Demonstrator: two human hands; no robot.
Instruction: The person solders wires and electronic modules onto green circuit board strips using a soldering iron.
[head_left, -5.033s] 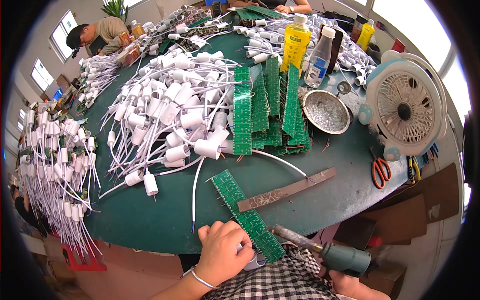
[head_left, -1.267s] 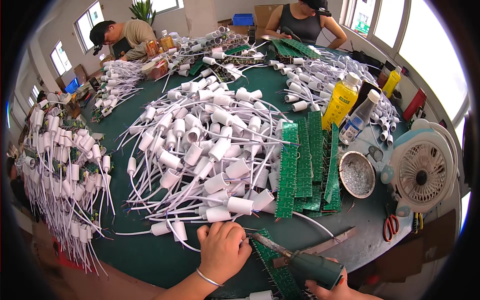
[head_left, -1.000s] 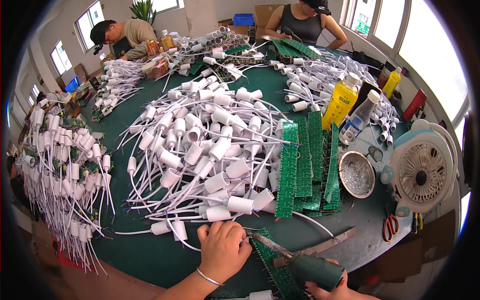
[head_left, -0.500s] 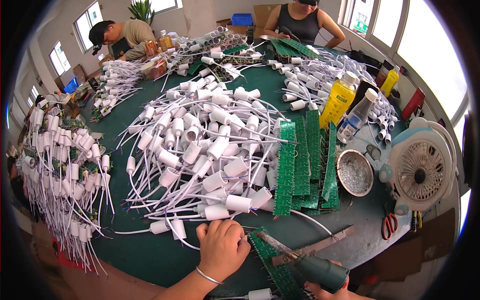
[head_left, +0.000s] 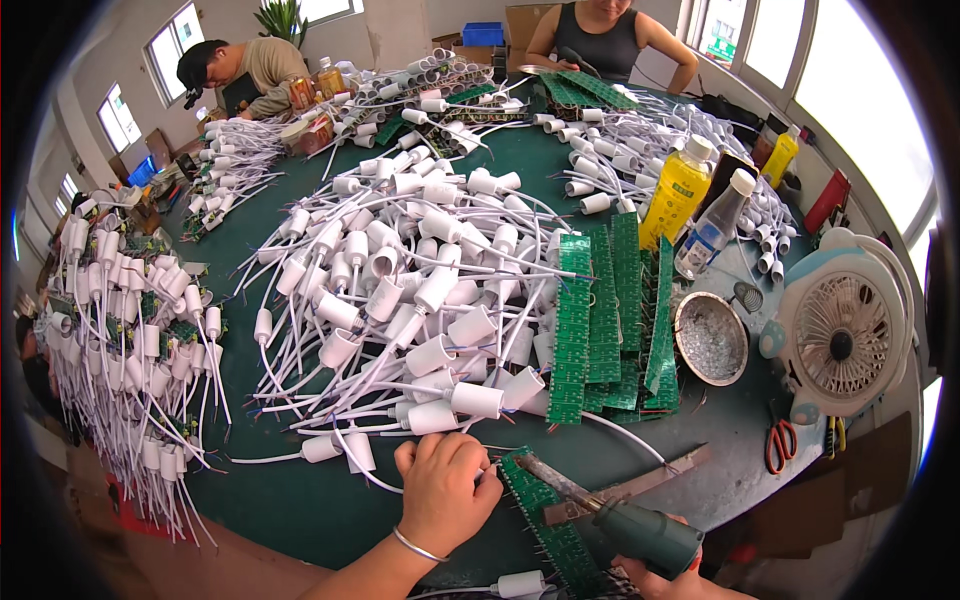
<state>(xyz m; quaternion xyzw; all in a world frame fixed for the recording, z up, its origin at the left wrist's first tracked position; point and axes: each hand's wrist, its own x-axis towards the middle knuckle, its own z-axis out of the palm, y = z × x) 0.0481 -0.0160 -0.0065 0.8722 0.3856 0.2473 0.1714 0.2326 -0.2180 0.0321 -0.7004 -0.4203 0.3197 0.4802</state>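
My left hand, with a silver bangle at the wrist, is closed in a pinch. Thin wire ends show at its fingertips, beside the upper end of a green circuit board strip; most of what it holds is hidden. In my right hand is a soldering iron with a dark green body, its tip reaching over the strip near my left fingers. Under the iron a flat metal bar lies across the table. A white lamp holder with a cable sits at the near edge.
A large heap of white lamp holders fills the middle. Right of it are stacked green boards, a metal bowl, bottles, red-handled scissors and a fan. Two people sit across the table.
The soldering iron and my right hand have shifted slightly right and down. My left hand stays nearly in place. The far right person's head has lifted a little.
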